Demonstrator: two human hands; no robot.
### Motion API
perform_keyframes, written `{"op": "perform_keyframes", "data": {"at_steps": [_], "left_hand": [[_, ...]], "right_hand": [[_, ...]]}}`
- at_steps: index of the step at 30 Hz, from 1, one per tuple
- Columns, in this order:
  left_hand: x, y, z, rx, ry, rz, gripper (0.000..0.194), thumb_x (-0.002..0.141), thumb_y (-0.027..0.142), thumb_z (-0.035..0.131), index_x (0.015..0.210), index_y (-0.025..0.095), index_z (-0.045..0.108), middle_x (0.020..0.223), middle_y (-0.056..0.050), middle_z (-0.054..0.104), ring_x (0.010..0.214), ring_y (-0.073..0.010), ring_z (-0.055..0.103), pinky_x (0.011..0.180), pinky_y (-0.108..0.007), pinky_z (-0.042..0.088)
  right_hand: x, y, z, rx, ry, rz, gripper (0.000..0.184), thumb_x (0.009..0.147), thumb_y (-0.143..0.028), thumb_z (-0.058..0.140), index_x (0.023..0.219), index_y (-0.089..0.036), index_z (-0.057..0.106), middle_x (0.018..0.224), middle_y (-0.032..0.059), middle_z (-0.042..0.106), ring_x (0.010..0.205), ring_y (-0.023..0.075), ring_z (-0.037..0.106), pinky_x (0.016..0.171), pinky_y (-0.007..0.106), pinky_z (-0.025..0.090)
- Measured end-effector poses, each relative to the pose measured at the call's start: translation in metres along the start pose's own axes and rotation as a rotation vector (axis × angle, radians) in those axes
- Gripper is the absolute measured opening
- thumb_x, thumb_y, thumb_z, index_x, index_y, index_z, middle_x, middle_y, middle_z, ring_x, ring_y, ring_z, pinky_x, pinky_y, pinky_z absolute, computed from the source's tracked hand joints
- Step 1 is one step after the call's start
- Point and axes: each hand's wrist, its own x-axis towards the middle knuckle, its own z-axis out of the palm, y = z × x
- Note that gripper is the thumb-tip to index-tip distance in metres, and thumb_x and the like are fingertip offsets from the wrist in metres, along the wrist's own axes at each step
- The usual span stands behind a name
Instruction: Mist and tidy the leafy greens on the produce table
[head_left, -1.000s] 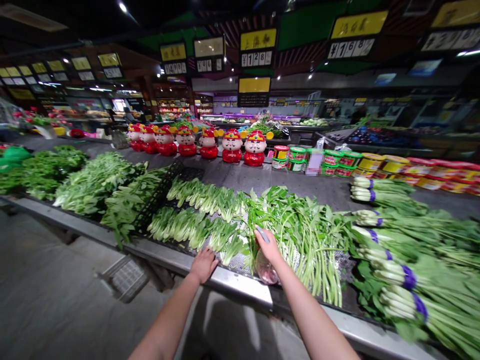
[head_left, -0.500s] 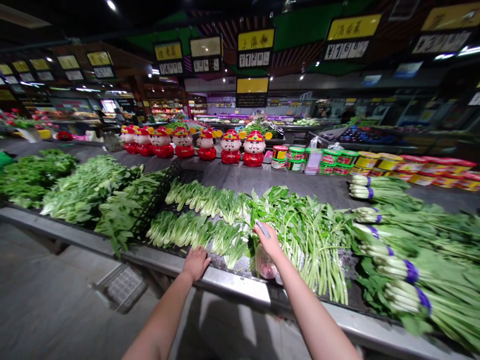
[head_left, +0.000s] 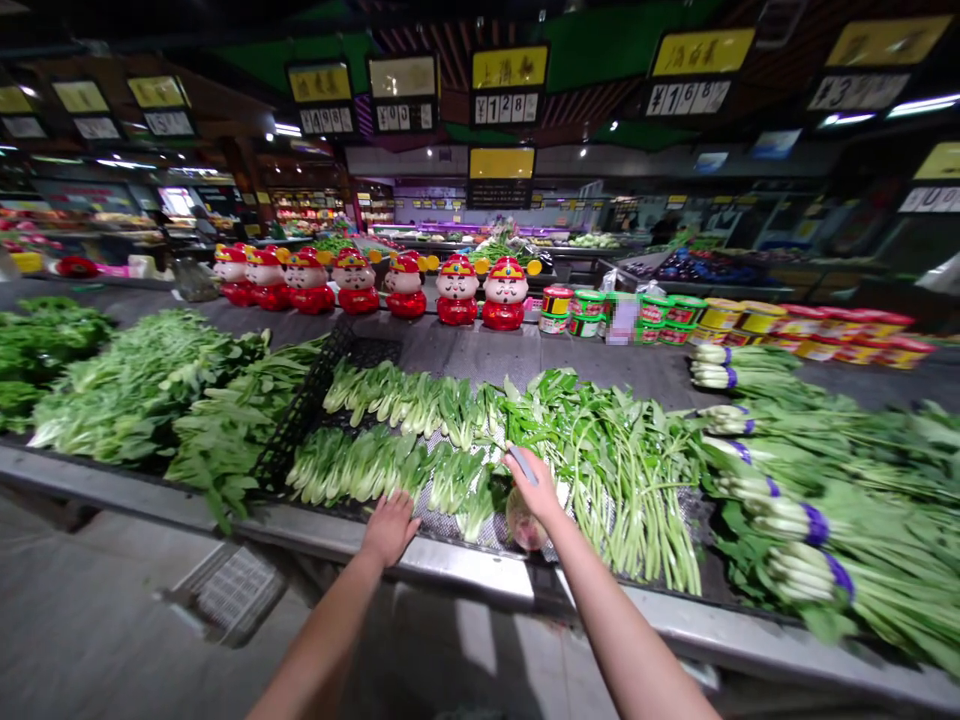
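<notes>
My right hand (head_left: 534, 488) is wrapped around the grey top of a clear, round-bodied bottle (head_left: 526, 522), which looks like a spray bottle; its nozzle cannot be made out. Something reddish shows through its lower part. The bottle is over the front of the display, between small bok choy (head_left: 360, 468) on the left and long-stemmed leafy greens (head_left: 600, 450) on the right. My left hand (head_left: 391, 528) lies with fingers stretched out on the front edge, its fingertips at the lower row of bok choy. It holds nothing.
A metal rail (head_left: 480, 572) runs along the stand's front. A black crate (head_left: 296, 425) borders the bok choy on the left; bunches with purple bands (head_left: 814, 525) lie to the right. Red figurines (head_left: 457, 292) and stacked tubs (head_left: 589, 312) line the back. A basket (head_left: 225, 590) is on the floor.
The view has shifted slightly, so the left side of the stand sits further left. Both hands keep nearly the same places, the right one still on the bottle, the left at the rail.
</notes>
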Motion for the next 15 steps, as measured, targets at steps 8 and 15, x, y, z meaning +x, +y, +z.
{"op": "perform_keyframes", "data": {"at_steps": [8, 15], "left_hand": [[-0.002, 0.004, 0.01, -0.015, 0.066, -0.011, 0.055, 0.098, 0.039, 0.028, 0.14, 0.014, 0.052, 0.151, -0.014, 0.046, 0.145, -0.027, 0.034, 0.123, -0.047, 0.017], [0.003, -0.002, 0.026, -0.021, 0.102, 0.003, 0.056, 0.098, 0.04, 0.027, 0.141, 0.013, 0.051, 0.151, -0.013, 0.046, 0.145, -0.0268, 0.033, 0.123, -0.047, 0.017]], "right_hand": [[-0.001, 0.006, 0.027, -0.16, 0.048, 0.021, 0.045, 0.093, -0.055, 0.044, 0.111, -0.02, 0.066, 0.105, 0.0109, 0.071, 0.097, 0.0269, 0.066, 0.085, 0.04, 0.049], [-0.003, 0.001, 0.044, -0.275, 0.089, 0.07, 0.046, 0.095, -0.057, 0.039, 0.102, -0.021, 0.067, 0.094, 0.0091, 0.071, 0.084, 0.0239, 0.066, 0.073, 0.034, 0.049]]}}
